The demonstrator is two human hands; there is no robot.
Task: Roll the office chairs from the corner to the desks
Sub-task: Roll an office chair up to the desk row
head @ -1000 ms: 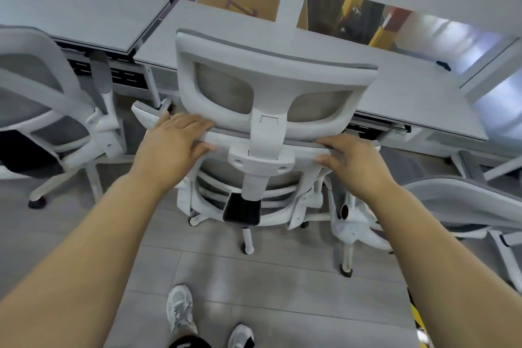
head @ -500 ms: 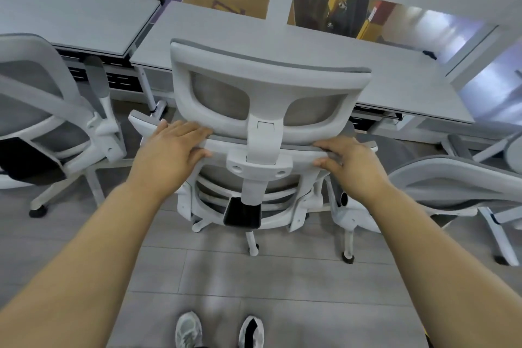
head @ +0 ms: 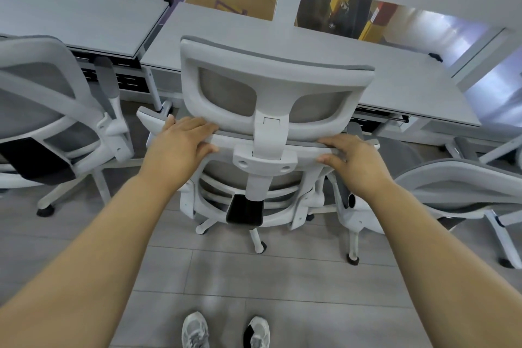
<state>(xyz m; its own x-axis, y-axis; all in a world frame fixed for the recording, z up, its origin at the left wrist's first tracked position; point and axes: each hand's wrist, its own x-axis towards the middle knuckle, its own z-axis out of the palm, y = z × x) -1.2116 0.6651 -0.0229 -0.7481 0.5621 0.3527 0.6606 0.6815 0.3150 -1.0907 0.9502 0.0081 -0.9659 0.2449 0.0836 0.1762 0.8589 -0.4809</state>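
A white office chair (head: pixel 275 79) with grey mesh stands in front of me, its back toward me and its headrest up against the edge of the middle grey desk (head: pixel 401 85). My left hand (head: pixel 178 147) grips the top rim of the backrest left of the headrest post, fingers over the rim and thumb behind it. My right hand (head: pixel 356 161) grips the same rim on the right side in the same way. The chair's seat is hidden behind its back; its white wheeled legs show on the floor.
A second white chair (head: pixel 36 93) stands at the left, by another grey desk (head: pixel 70 17). A third chair (head: pixel 463 183) stands close on the right, its base legs next to the held chair's. Windows lie beyond the desks. My shoes (head: pixel 195 330) are on grey floor tiles.
The chair has rolled slightly toward the middle desk with both hands still on the backrest rim. My feet have stepped forward and now stand side by side.
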